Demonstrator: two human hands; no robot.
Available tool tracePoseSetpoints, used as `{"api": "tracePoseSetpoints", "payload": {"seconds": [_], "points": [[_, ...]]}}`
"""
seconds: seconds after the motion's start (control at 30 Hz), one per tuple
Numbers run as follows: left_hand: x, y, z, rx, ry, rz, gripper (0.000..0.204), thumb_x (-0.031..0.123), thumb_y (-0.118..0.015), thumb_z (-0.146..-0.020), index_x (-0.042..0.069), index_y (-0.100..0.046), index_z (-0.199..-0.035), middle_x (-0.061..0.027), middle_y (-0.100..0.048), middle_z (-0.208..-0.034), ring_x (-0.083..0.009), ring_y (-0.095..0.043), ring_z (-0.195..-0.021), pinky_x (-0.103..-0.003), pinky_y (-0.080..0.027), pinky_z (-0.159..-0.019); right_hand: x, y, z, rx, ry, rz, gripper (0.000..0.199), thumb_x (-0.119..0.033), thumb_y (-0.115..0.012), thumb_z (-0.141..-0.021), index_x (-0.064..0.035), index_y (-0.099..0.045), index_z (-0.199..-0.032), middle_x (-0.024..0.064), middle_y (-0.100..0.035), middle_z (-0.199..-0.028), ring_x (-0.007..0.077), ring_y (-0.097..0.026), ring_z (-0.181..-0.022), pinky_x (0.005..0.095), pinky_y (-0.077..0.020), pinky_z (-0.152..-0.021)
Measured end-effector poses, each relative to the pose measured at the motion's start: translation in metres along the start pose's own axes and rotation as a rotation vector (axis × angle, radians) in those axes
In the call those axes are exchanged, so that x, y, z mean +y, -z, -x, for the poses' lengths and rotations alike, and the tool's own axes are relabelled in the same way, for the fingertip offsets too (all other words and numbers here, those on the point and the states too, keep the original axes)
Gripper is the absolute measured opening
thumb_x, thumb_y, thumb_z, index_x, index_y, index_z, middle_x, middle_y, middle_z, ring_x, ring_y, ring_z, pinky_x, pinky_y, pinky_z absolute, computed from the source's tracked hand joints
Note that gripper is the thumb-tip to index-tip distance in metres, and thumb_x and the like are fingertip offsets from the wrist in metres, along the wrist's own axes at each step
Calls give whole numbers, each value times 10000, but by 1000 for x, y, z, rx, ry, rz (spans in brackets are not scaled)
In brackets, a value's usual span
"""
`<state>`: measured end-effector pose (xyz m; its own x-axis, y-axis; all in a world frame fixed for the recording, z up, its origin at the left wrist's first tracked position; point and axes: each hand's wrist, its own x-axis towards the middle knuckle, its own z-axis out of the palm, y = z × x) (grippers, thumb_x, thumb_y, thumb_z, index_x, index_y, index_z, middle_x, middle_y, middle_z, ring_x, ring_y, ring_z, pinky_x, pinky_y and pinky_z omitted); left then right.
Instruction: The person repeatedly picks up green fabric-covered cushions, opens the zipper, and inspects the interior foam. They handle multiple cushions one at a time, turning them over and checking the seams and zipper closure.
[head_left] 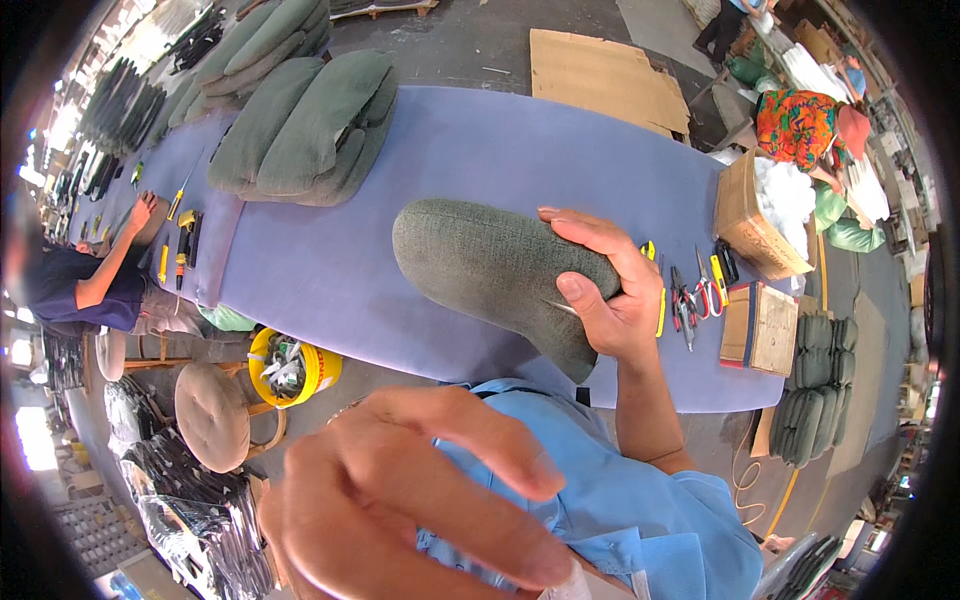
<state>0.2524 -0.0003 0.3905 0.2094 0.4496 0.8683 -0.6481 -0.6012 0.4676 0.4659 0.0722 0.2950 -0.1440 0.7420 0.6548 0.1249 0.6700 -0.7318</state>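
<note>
A dark grey-green fabric cushion (pixel 470 255), long and rounded with a bend toward its lower end, is held up over the blue-covered table (pixel 480 135). My right hand (pixel 622 290) grips its right end, thumb on the near face and fingers over the top edge. A small white strip shows on the fabric beside the thumb. Close to the camera, my left hand (pixel 420 480) looms large and slightly blurred. Its fingers are bent but apart, and I see nothing between them. Something white lies by its lower fingertip, too unclear to name.
Cushions in similar fabric (pixel 310 130) are stacked at the table's far left. Pliers (pixel 685 305), scissors (pixel 708 285) and yellow-handled tools lie right, beside a box of white stuffing (pixel 745 215) and a smaller box (pixel 770 325). A yellow bucket (pixel 325 370) and round stool (pixel 212 415) stand left. Co-workers are nearby.
</note>
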Motion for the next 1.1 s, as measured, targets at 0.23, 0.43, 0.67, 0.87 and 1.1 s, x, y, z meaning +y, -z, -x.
{"api": "tracePoseSetpoints", "payload": {"seconds": [0.23,0.43,0.67,0.87,1.1], "points": [[-12,-2,-4,30,-129,-8,171,193,-693,-964,183,-750,-1125,-101,-677,-1135,-298,-647,-1058,-483,-510,-970,2,0,1,-19,14,-4,343,-70,-759,-886,29,-669,-1202,211,-712,-1214,331,-692,-1156,393,-531,-1000],[-25,1,-11,-36,-134,8,190,193,-655,-999,163,-711,-1179,-161,-669,-1131,-320,-654,-1056,-510,-530,-963,2,-1,1,-26,5,-7,341,-76,-757,-890,21,-670,-1205,211,-709,-1223,330,-690,-1160,390,-528,-1004],[-15,2,-14,-35,31,22,229,229,-666,-1001,60,-726,-1142,-205,-642,-1144,-313,-667,-1011,-456,-564,-885,2,-1,1,-23,-29,-16,340,-84,-751,-901,24,-667,-1212,216,-707,-1237,324,-689,-1165,389,-527,-1007],[-62,-5,-29,-125,-357,154,311,243,-694,-993,-60,-767,-994,-229,-733,-970,-285,-705,-848,-373,-547,-752,-3,-2,1,-36,-60,-5,373,-199,-732,-945,44,-651,-1216,230,-704,-1237,320,-680,-1173,409,-511,-1028],[-60,-10,-33,0,-412,108,214,183,-719,-960,-8,-795,-903,-148,-762,-862,-240,-711,-770,-356,-529,-728,0,-2,1,-16,-52,6,330,-99,-746,-909,28,-674,-1205,208,-711,-1234,316,-687,-1171,394,-527,-1009]]}}
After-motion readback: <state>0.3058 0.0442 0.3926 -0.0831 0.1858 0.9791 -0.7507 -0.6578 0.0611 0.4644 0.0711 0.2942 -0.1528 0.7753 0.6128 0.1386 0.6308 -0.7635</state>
